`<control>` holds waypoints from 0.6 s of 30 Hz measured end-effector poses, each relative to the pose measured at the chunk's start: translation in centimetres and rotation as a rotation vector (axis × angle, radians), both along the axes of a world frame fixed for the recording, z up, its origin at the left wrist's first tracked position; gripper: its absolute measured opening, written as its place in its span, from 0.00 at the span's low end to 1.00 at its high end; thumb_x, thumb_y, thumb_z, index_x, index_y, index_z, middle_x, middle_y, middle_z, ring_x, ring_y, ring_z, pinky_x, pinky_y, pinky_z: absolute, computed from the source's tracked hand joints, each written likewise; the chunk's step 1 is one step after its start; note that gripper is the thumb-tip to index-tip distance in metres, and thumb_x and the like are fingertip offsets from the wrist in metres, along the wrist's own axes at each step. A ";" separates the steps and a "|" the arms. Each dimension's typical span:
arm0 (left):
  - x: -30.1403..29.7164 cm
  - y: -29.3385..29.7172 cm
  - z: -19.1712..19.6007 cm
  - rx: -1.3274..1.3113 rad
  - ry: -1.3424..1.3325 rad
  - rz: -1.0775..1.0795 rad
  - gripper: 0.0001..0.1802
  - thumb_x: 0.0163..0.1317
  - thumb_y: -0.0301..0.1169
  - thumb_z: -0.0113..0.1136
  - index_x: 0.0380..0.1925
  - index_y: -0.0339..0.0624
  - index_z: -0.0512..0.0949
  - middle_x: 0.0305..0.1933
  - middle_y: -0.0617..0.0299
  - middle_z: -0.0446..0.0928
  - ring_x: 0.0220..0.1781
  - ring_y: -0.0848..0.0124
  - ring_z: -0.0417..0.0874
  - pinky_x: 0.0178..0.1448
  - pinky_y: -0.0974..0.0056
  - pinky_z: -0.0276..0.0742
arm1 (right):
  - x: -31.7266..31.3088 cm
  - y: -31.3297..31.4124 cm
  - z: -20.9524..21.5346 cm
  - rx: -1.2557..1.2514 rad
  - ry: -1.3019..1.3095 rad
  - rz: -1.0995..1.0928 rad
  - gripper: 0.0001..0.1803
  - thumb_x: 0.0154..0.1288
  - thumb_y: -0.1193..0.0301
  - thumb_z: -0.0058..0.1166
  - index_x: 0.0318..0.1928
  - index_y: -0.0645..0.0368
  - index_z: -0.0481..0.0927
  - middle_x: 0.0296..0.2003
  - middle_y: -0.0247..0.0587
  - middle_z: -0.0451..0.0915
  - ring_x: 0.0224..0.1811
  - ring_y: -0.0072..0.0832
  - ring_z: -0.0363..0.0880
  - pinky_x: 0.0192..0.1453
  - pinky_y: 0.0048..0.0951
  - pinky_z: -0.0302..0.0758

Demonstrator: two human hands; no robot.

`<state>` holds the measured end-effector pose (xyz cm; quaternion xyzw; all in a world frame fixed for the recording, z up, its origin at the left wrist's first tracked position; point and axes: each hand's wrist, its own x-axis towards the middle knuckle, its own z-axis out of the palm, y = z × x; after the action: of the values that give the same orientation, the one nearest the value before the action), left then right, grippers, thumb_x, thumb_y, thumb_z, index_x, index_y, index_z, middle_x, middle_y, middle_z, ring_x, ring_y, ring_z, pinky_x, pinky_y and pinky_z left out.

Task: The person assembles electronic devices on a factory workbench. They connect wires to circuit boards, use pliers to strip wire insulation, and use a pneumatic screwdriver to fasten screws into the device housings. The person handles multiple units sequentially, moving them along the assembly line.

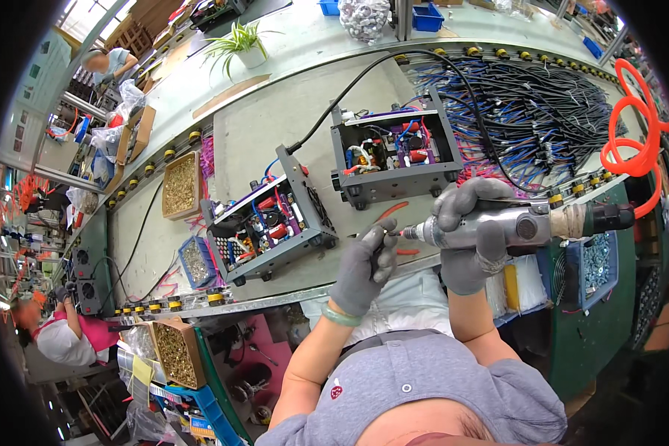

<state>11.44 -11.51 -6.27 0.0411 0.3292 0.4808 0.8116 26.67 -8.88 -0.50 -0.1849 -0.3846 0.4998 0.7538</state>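
Note:
My right hand (476,227), in a grey glove, is wrapped round a silver air screwdriver (526,227) lying level, its nose to the left. At that nose, the gloved fingers of my left hand (366,267) are pinched together; what is between them is too small to make out. Beyond my hands are two open dark-grey metal cases with circuit boards, coils and red and blue wires inside. The right case (398,192) stands just beyond the tool, and the left case (275,256) sits at an angle to the left of my left hand.
An orange coiled air hose (643,152) hangs at the right. A black cable (364,73) arches from the left case over the right one. Bundled cables (528,104) cover the back right. Trays of small parts (182,186) stand left. A blue bin (598,267) hangs at the bench edge.

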 end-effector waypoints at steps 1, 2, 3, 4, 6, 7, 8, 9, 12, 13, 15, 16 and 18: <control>0.0 -0.1 -0.2 0.015 -0.013 0.000 0.16 0.74 0.41 0.48 0.48 0.40 0.74 0.27 0.68 0.69 0.20 0.80 0.62 0.18 0.75 0.58 | -0.1 0.0 0.0 -0.002 0.005 -0.005 0.29 0.59 0.54 0.67 0.54 0.55 0.70 0.37 0.35 0.74 0.34 0.25 0.77 0.47 0.36 0.76; -0.1 -0.4 -0.8 0.029 -0.025 0.000 0.16 0.74 0.41 0.48 0.48 0.40 0.74 0.26 0.69 0.69 0.19 0.80 0.61 0.17 0.75 0.58 | -0.1 -0.1 -0.2 -0.005 0.019 0.000 0.29 0.59 0.55 0.67 0.54 0.55 0.70 0.37 0.35 0.74 0.34 0.25 0.77 0.47 0.36 0.76; -0.2 -0.6 -1.1 0.047 -0.039 0.004 0.16 0.74 0.42 0.48 0.47 0.41 0.75 0.25 0.69 0.69 0.17 0.79 0.60 0.16 0.75 0.58 | -0.2 -0.1 -0.2 -0.005 0.034 0.010 0.29 0.58 0.55 0.67 0.54 0.55 0.70 0.37 0.35 0.74 0.34 0.25 0.77 0.47 0.36 0.76; -0.1 -0.6 -1.2 0.038 -0.030 0.012 0.16 0.74 0.42 0.48 0.45 0.41 0.75 0.23 0.69 0.68 0.15 0.79 0.60 0.15 0.75 0.57 | -0.3 -0.1 -0.3 -0.004 0.048 0.019 0.30 0.58 0.55 0.68 0.54 0.56 0.71 0.37 0.35 0.75 0.34 0.26 0.77 0.47 0.36 0.76; 0.5 -0.7 -1.5 0.023 -0.011 0.030 0.17 0.74 0.44 0.48 0.42 0.42 0.76 0.21 0.70 0.66 0.13 0.79 0.58 0.14 0.74 0.57 | -0.4 -0.1 -0.3 0.007 0.052 0.034 0.30 0.57 0.55 0.69 0.53 0.56 0.71 0.37 0.36 0.75 0.34 0.26 0.78 0.46 0.36 0.77; 0.5 -0.7 -1.9 0.060 -0.097 0.008 0.17 0.74 0.45 0.48 0.40 0.43 0.76 0.20 0.70 0.66 0.13 0.79 0.59 0.14 0.74 0.56 | -0.5 -0.2 -0.3 0.013 0.055 0.044 0.30 0.57 0.55 0.70 0.53 0.56 0.71 0.37 0.36 0.75 0.34 0.26 0.78 0.46 0.36 0.77; 0.5 -0.7 -2.4 0.097 -0.183 -0.013 0.17 0.74 0.45 0.48 0.39 0.43 0.76 0.20 0.70 0.65 0.13 0.79 0.60 0.13 0.74 0.56 | -0.5 -0.3 -0.4 0.030 0.039 0.037 0.29 0.58 0.55 0.69 0.52 0.56 0.72 0.36 0.36 0.75 0.33 0.26 0.77 0.44 0.35 0.76; 0.5 -0.5 -2.6 0.141 -0.269 -0.034 0.17 0.74 0.46 0.47 0.38 0.44 0.76 0.19 0.70 0.65 0.13 0.79 0.60 0.13 0.73 0.56 | -0.7 -0.4 -0.6 0.052 0.023 0.032 0.29 0.58 0.54 0.68 0.52 0.56 0.72 0.36 0.35 0.74 0.31 0.26 0.76 0.41 0.33 0.75; 0.8 -0.6 -2.0 0.033 -0.405 0.030 0.17 0.74 0.45 0.47 0.34 0.44 0.75 0.18 0.71 0.62 0.14 0.79 0.59 0.14 0.74 0.56 | -0.7 0.3 -1.1 0.193 -0.015 0.063 0.28 0.58 0.53 0.67 0.51 0.57 0.74 0.32 0.36 0.74 0.28 0.27 0.76 0.33 0.32 0.73; 1.0 -0.7 -1.7 0.088 -0.373 0.048 0.17 0.74 0.45 0.48 0.34 0.44 0.75 0.18 0.71 0.61 0.15 0.79 0.59 0.15 0.74 0.56 | -0.5 0.6 -1.0 0.289 -0.021 0.107 0.29 0.57 0.54 0.69 0.51 0.59 0.74 0.31 0.38 0.75 0.27 0.29 0.78 0.31 0.33 0.74; 1.5 -1.0 -1.2 0.193 -0.312 0.076 0.16 0.74 0.44 0.48 0.35 0.44 0.74 0.18 0.71 0.60 0.15 0.79 0.58 0.16 0.73 0.56 | -0.4 0.7 0.0 0.365 -0.006 0.171 0.30 0.58 0.52 0.68 0.51 0.60 0.74 0.33 0.39 0.75 0.28 0.29 0.79 0.30 0.33 0.74; 2.1 -1.5 1.1 0.173 -0.102 0.189 0.16 0.75 0.44 0.47 0.36 0.43 0.73 0.18 0.72 0.59 0.16 0.80 0.57 0.19 0.73 0.56 | -0.6 0.4 0.3 0.364 -0.025 0.136 0.29 0.62 0.49 0.62 0.52 0.59 0.73 0.33 0.37 0.74 0.28 0.26 0.77 0.34 0.33 0.73; 2.1 -1.4 1.8 0.346 0.175 0.265 0.17 0.75 0.45 0.47 0.38 0.43 0.73 0.19 0.72 0.60 0.16 0.80 0.58 0.20 0.73 0.56 | -1.3 -0.7 1.8 0.191 0.042 -0.024 0.28 0.63 0.50 0.61 0.54 0.57 0.71 0.35 0.36 0.74 0.31 0.26 0.76 0.40 0.35 0.74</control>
<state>13.58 -12.92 -4.50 0.1778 0.3135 0.6272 0.6905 25.37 -9.54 1.31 -0.1064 -0.4123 0.4557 0.7817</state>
